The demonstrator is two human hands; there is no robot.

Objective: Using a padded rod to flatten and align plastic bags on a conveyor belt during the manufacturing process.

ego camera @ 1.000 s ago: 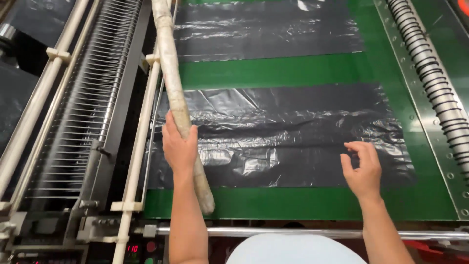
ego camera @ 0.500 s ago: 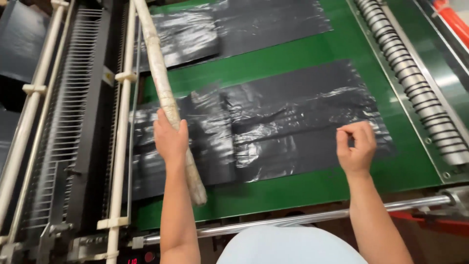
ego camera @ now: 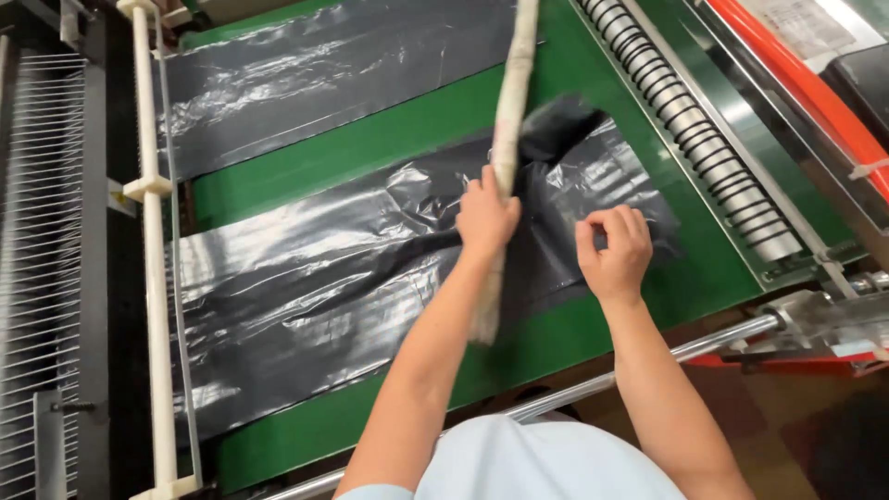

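A long pale wrapped stick (ego camera: 512, 102) lies lengthwise over a stack of black plastic bags (ego camera: 370, 268) on a green conveyor belt (ego camera: 352, 148). My left hand (ego camera: 484, 218) grips the stick near its lower end and holds it over the middle of the stack. My right hand (ego camera: 613, 250) rests on the right part of the bags, fingers curled and pinching the black film. The right end of the stack is bunched and folded up near the stick. A second stack of black bags (ego camera: 324, 74) lies farther up the belt.
A row of ribbed rollers (ego camera: 690, 120) runs along the belt's right side, with an orange-red machine edge (ego camera: 806, 102) beyond. A white rail (ego camera: 153, 250) and a wire grille (ego camera: 42, 259) border the left. A steel bar (ego camera: 704, 343) crosses the near edge.
My left hand has swept the stick from the stack's left edge to its middle. My right hand has moved inward and closed on the film, which has bunched at the right end.
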